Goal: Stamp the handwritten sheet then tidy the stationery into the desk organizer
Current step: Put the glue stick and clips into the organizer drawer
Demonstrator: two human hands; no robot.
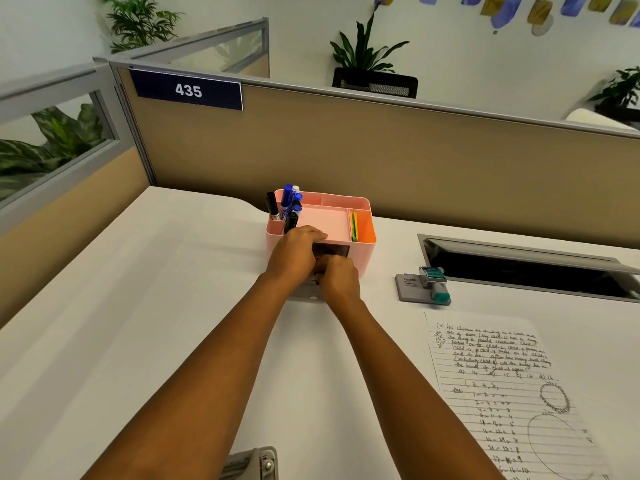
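Left hand [294, 252] lies curled over the pink plastic desk organizer's [363, 254] front edge; right hand [337, 277] is closed at its open drawer [329, 251], contents hidden. Tidying seems under way. Rightward on the white table [138, 306], grey ink pad [412, 289], teal stamp [437, 285] and handwritten lined sheet [512, 393] await; next likely shutting the drawer, then fetching those.

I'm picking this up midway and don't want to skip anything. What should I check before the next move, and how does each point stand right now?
1. Drawer of the pink organizer pulled out: ok, both hands are at it, left hand, right hand.
2. What the hands hold: cannot tell, hidden by the fingers.
3. Markers upright in the left compartment: ok.
4. Stamp and ink pad put away: not ok, both on the desk right of the organizer.
5. Handwritten sheet flat on the desk: ok.
6. Stamp mark on the sheet: cannot tell.
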